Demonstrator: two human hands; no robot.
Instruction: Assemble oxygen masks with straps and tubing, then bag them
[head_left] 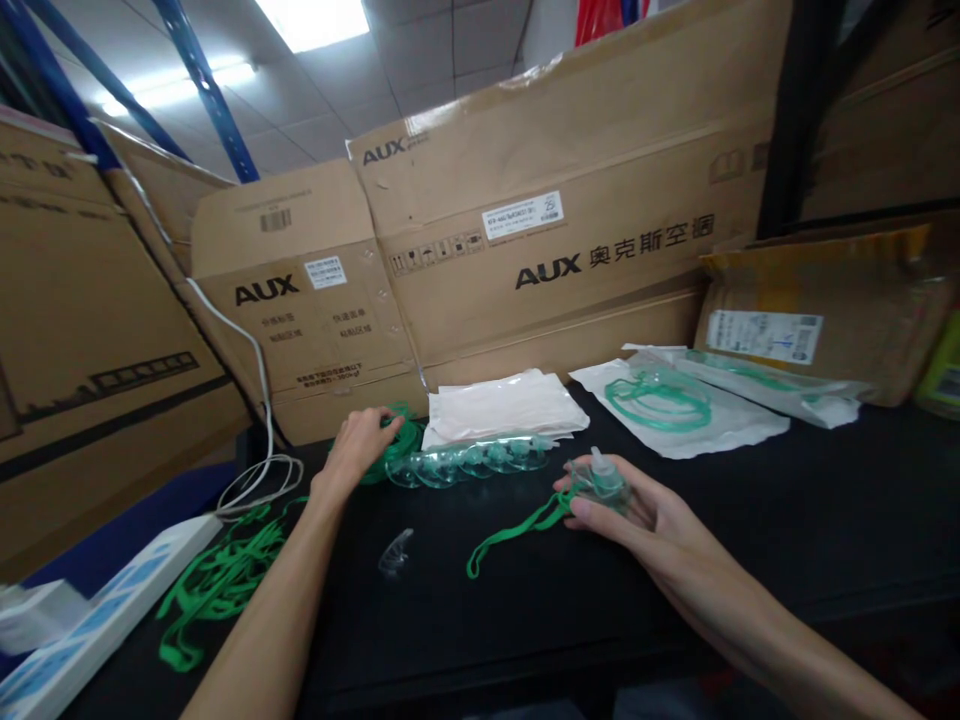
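Observation:
My right hand (622, 505) is closed around a clear oxygen mask (606, 480) with a whitish connector on top. From the mask a green elastic strap (517, 532) trails left over the black tabletop. At the back left, my left hand (361, 446) has its bent fingers on a coil of green tubing (405, 440); its fingertips are partly hidden. Right of that hand, several clear masks (472, 462) lie nested in a row. A small clear plastic piece (396, 553) rests alone between my forearms.
Loose green straps (225, 575) lie beside a white power strip (112, 620) at left. White packets (502, 405) are stacked behind the nested masks. Bagged green tubing (660, 400) lies at back right, near a brown parcel (817, 310). Large cardboard panels (570, 200) stand along the back.

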